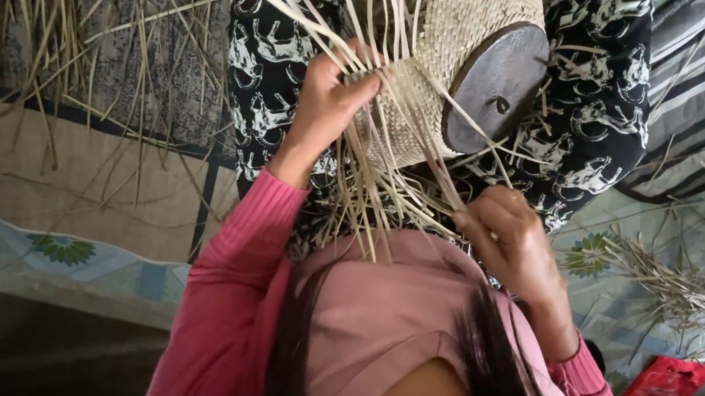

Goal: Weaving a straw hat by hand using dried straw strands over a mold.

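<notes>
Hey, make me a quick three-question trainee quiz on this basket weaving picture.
1. True or false: the left hand presses on the woven pale straw basket.
2. What sits at the basket's end: A) a dark round wooden disc, B) a metal lid, C) a glass bowl?
3. Fill in: the right hand pinches loose pale straw ____.

Key: 1 true. 2 A. 3 strips.
</notes>
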